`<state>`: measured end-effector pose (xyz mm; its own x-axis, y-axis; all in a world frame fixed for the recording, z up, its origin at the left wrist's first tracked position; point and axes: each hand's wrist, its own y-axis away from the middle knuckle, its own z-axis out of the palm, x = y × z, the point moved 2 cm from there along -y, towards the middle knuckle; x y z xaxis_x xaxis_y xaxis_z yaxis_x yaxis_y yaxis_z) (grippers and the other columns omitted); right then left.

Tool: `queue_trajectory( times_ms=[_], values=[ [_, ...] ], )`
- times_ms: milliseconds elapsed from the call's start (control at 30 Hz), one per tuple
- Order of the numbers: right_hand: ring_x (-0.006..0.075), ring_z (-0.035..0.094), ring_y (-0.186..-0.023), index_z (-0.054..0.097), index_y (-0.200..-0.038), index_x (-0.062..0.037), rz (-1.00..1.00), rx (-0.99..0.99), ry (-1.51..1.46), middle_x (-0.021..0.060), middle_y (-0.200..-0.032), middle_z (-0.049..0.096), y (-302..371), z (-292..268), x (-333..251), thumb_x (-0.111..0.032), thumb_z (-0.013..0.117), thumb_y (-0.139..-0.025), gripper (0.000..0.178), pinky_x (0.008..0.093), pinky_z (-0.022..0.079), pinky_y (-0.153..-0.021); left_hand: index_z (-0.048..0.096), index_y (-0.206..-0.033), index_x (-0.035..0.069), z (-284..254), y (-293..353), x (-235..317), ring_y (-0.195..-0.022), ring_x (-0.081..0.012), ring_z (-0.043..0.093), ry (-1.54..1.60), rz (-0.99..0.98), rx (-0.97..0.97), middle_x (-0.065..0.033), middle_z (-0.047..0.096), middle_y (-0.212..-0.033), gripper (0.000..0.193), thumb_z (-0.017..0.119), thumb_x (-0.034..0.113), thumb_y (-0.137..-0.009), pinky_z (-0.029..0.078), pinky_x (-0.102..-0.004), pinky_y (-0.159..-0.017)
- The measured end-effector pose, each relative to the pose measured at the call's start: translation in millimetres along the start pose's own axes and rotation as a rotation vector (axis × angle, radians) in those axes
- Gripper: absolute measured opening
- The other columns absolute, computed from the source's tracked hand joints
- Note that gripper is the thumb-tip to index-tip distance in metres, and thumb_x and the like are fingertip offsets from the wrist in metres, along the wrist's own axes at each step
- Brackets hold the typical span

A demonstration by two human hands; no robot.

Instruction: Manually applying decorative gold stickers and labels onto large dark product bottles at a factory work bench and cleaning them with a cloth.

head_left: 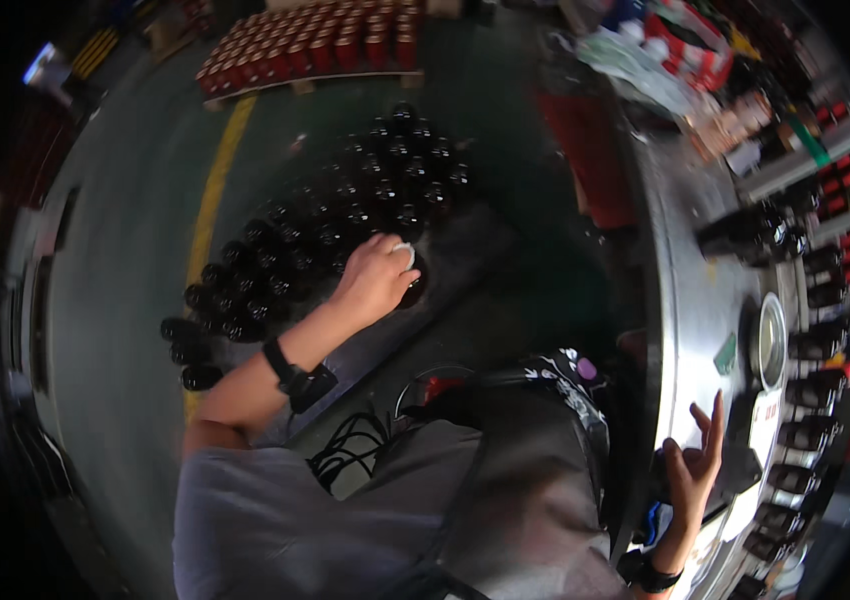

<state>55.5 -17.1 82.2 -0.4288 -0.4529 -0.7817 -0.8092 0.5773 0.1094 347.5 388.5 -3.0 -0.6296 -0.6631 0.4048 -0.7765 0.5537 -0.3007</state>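
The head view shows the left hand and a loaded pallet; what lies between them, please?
Dark bottles, then green floor, lie between the left hand and pallet in the head view.

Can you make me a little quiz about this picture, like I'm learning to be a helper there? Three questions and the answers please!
1. True or false: the right hand is squeezed into a tight fist.
2. Pick one: the left hand, beside the dark bottles, has its fingers on something that is:
A) bright green
B) white
C) yellow
3. Fill in the blank: at the top of the picture, many ____ containers stand on a pallet.

Key:
1. False; its fingers are spread apart.
2. B; a white item shows at its fingers.
3. Red.
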Motion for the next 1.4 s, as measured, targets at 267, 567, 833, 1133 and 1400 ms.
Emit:
queue_trajectory(
  times_ms=[267, 567, 833, 1133, 1400],
  values=[
    [0.0141, 0.059, -0.102, 0.037, -0.155, -0.0124, 0.081, -0.057, 0.122, 0.0189, -0.127, 0.062, -3.5, -0.3, 13.7, -0.010, 0.073, -0.086, 0.078, 0.0230, 0.047, -0.070, 0.067, -0.089, 0.004, 107.6, 178.1, -180.0, -0.099, -0.0365, 0.064, -0.356, -0.629, 0.066, -0.0158, 0.068, -0.099, 0.024, 0.077, 0.023, -0.077, 0.054, -0.0463, -0.083],
    [0.0006, 0.046, -0.062, 0.042, -0.153, -0.0173, -0.070, 0.064, 0.185, 0.0140, -0.121, 0.064, 4.4, 3.3, 26.6, 0.004, 0.069, -0.081, 0.080, 0.0170, 0.041, -0.056, 0.068, -0.094, 0.003, 150.0, 203.5, -260.2, -0.100, -0.0358, 0.065, -0.295, -1.059, 0.070, -0.0155, 0.067, -0.105, 0.024, 0.075, 0.023, -0.082, 0.054, -0.0455, -0.085],
    [0.0028, 0.051, -0.075, 0.042, -0.154, -0.0159, -0.096, 0.152, 0.236, 0.0127, -0.117, 0.062, 23.3, -6.4, 45.5, 0.005, 0.067, -0.083, 0.077, 0.0168, 0.044, -0.063, 0.069, -0.097, 0.003, 176.6, 189.1, -305.4, -0.104, -0.0358, 0.063, -0.315, -1.096, 0.078, -0.0161, 0.066, -0.109, 0.020, 0.072, 0.018, -0.084, 0.055, -0.0456, -0.087],
    [0.0027, 0.050, -0.075, 0.044, -0.152, -0.0146, 0.007, 0.163, 0.211, 0.0086, -0.114, 0.062, 33.7, -0.5, 30.1, 0.000, 0.070, -0.084, 0.074, 0.0171, 0.043, -0.062, 0.070, -0.099, 0.004, 182.7, 189.7, -320.2, -0.102, -0.0356, 0.066, -0.299, -1.161, 0.060, -0.0162, 0.067, -0.108, 0.020, 0.070, 0.019, -0.086, 0.056, -0.0451, -0.085],
    [-0.0005, 0.049, -0.072, 0.046, -0.151, -0.0113, -0.027, 0.202, 0.047, 0.0077, -0.114, 0.067, 43.6, 0.7, 20.9, -0.003, 0.068, -0.086, 0.068, 0.0142, 0.038, -0.059, 0.070, -0.110, 0.009, 151.1, 94.3, -249.4, -0.092, -0.0375, 0.070, -0.227, -1.032, 0.243, -0.0190, 0.069, -0.109, 0.032, 0.065, 0.028, -0.085, 0.057, -0.0482, -0.080]
  ],
)
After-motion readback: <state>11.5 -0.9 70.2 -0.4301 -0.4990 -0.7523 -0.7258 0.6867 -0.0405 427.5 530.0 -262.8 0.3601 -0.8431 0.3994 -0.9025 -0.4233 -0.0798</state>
